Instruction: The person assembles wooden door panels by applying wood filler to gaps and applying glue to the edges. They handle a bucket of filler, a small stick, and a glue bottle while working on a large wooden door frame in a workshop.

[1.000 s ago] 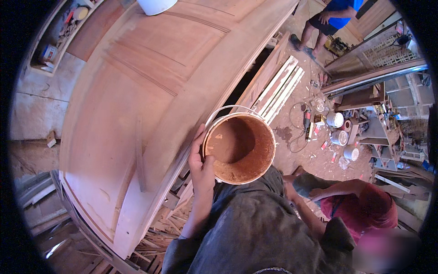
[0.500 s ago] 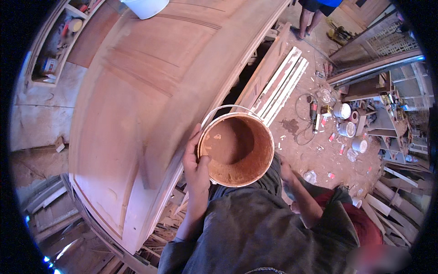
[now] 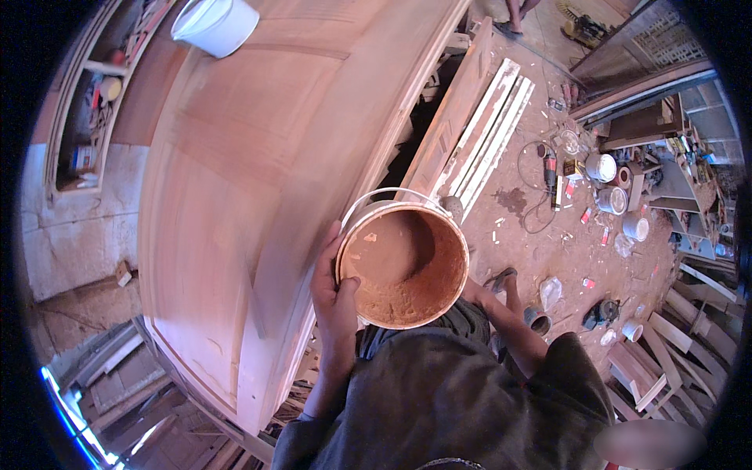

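Left hand (image 3: 334,294) grips a bucket (image 3: 403,262); red-and-white packets (image 3: 587,283) show illegible markings.

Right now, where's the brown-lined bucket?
In the head view, the bucket is near the centre, gripped by the left hand, beside the right edge of the wooden panel.

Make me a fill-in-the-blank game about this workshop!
The hand whose thumb lies over the rim of the brown-coated bucket is the ____ one.
The pail on the large wooden panel is coloured ____.
The red-and-black power tool lies to the ____ of the long pale strips.

Missing words: left; white; right.
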Available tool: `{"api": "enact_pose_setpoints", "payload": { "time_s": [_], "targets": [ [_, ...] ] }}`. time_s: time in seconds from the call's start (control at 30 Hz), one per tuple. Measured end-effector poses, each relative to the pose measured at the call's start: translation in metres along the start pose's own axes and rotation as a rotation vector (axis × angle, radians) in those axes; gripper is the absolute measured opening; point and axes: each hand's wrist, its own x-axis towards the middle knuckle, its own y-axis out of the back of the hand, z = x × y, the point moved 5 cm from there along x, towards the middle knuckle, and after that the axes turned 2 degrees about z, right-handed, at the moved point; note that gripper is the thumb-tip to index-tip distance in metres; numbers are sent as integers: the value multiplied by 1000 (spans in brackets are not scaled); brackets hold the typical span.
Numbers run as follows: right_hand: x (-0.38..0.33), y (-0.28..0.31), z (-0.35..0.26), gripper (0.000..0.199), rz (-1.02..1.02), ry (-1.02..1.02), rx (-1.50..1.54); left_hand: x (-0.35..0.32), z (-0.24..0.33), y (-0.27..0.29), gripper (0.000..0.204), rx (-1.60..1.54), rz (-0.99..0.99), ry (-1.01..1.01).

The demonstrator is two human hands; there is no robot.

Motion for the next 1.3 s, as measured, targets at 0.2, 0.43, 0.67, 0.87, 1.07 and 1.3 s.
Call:
{"api": "enact_pose_setpoints", "payload": {
  "time_s": [0.2,0.43,0.67,0.87,1.07,1.3],
  "targets": [
    [12,11,-8,20,-36,-24,-60,7,-5,-14,58,-128,-8,-16],
    [38,25,-6,19,-123,-31,-133,8,2,-29,58,-55,87,-26],
    [69,60,-1,18,-257,-27,-280,4,2,-46,62,-120,188,7],
    [93,107,20,18,-384,-51,-471,-28,-14,-55,61,-7,299,-33],
    [115,182,39,17,-418,-93,-691,-55,-38,-70,60,-45,443,-43],
    [93,255,48,17,-478,-160,-885,-90,-64,-76,60,-200,592,34]
  ]
}}
